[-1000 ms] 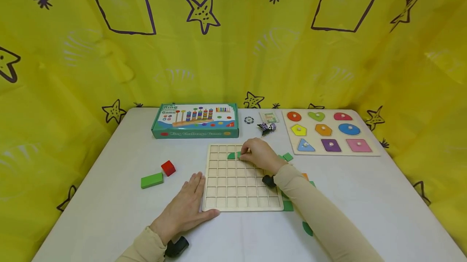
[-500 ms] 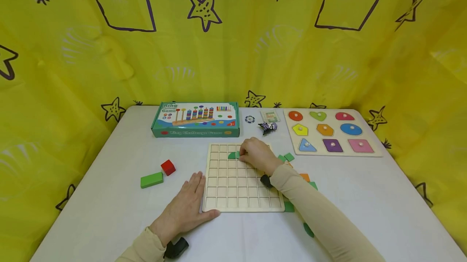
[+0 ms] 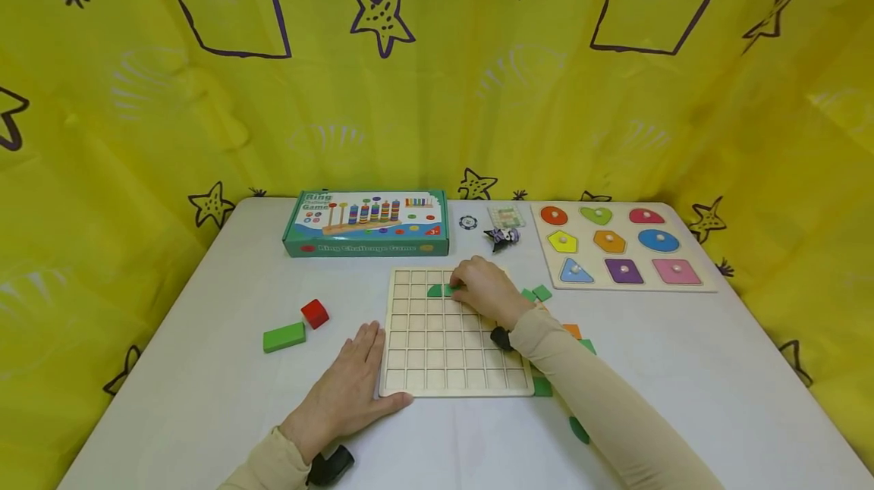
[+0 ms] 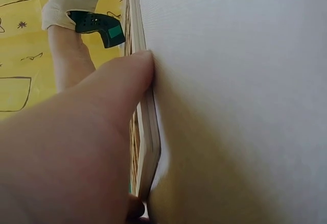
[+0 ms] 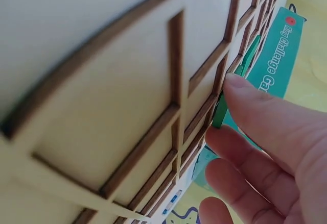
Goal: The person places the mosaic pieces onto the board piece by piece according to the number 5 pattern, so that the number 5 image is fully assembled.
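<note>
A light wooden grid board point(image 3: 435, 359) lies on the table. My left hand point(image 3: 344, 391) rests against its left side with fingers straight, and the thumb touches the front edge, as the left wrist view also shows. Over the board's second row from the back, my right hand point(image 3: 488, 293) pinches a small green tile point(image 3: 449, 290) between thumb and fingers. In the right wrist view that tile point(image 5: 220, 113) stands right at the grid's cells. A green round-edged tile point(image 3: 435, 291) sits in the cell just left of it.
Several green and orange tiles point(image 3: 542, 387) lie right of the board, partly under my right forearm. A red cube point(image 3: 315, 313) and green block point(image 3: 284, 337) lie left. Behind stand a game box point(image 3: 366, 224), small figurine point(image 3: 503, 239) and knobbed shape puzzle point(image 3: 624, 247).
My right hand stays over the same cells, its fingers shifting slightly, and more of the pinched green tile shows now. The left hand has kept its place at the board's edge.
</note>
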Motion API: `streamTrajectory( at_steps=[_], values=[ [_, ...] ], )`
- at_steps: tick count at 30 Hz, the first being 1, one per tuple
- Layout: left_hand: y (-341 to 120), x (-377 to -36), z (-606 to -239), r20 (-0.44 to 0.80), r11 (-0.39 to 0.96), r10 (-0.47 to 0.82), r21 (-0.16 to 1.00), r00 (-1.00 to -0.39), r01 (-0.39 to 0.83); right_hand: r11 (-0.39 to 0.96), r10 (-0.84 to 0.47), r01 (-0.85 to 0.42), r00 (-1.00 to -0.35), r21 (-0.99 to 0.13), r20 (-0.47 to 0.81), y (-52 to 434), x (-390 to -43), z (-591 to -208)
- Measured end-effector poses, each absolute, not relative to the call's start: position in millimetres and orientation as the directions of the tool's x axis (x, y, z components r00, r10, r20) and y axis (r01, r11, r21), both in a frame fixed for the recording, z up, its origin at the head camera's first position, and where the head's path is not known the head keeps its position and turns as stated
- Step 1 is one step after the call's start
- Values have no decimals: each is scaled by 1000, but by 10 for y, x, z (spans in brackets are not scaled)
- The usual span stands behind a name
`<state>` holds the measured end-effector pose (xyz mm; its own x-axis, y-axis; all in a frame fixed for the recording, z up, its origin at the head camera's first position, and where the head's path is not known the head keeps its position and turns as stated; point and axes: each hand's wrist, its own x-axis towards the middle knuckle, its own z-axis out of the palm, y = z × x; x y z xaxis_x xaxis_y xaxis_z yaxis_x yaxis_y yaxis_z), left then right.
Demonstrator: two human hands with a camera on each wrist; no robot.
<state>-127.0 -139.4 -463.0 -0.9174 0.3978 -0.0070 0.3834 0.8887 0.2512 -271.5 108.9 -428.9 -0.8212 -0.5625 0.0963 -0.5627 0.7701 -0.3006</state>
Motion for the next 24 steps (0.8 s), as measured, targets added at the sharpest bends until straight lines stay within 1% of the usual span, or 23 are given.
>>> streamTrajectory(
  at_steps=[11, 13, 15, 17, 20, 22, 24],
  values=[
    [-1394, -1292, -4627, 12, 884, 406, 249, -914, 396, 728, -653, -665, -747, -168, 125, 1137, -2706, -4246],
    [-1390, -1290, -4624, 8, 888, 401, 244, -916, 391, 702, -677, -687, -725, -185, 123, 1176, -2687, -4223],
    [-1382, -1281, -4622, 1, 887, 397, 258, -918, 384, 678, -688, -694, -716, -242, 123, 1250, -2666, -4189],
    [-1374, -1271, -4623, -8, 886, 395, 268, -919, 378, 676, -663, -662, -738, -324, 125, 1370, -2657, -4154],
    [-1367, -1257, -4624, -11, 886, 395, 270, -919, 377, 708, -571, -566, -811, -422, 129, 1642, -2673, -4116],
    [-1372, -1254, -4623, 0, 884, 399, 265, -917, 385, 743, -496, -492, -860, -455, 120, 1856, -2691, -4113],
    [-1377, -1250, -4615, 3, 886, 401, 255, -916, 388, 775, -436, -428, -895, -465, 97, 2067, -2700, -4131]
  ],
)
